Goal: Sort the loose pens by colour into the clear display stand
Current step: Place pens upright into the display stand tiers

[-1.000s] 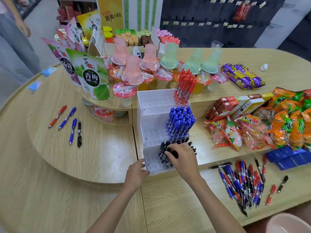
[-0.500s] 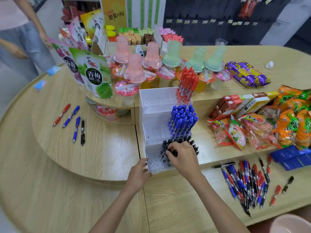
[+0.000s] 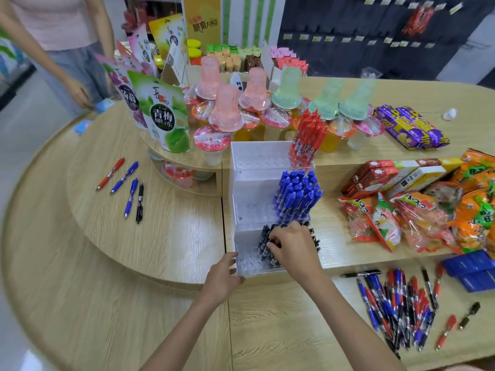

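Your right hand (image 3: 293,246) sits over the front tier of the clear display stand (image 3: 249,188), its grip clenched on the tops of the black pens (image 3: 265,246) standing there. Your fingers cover them, so it is hard to tell whether you pinch one pen or several. Your left hand (image 3: 223,274) grasps the stand's front left corner, its grip curled round the edge.

The stand rests on the raised part of the worktop (image 3: 166,236), stepped in three tiers. The red pens (image 3: 308,137) stand upright at the right of the back tier, the blue pens (image 3: 297,194) at the right of the middle tier, and the black ones at the right of the front. The left holes of every tier are bare.

On the lower level to your right lies a mixed pile of loose pens (image 3: 396,306) in red, blue and black, with a single black pen (image 3: 361,273) just beside it. Well apart on your left lie four pens (image 3: 126,188): one red, two blue, one black. Snack packets (image 3: 417,215) crowd the right side, jelly cups (image 3: 225,113) stand behind the stand, and another person (image 3: 61,36) stands at the far left
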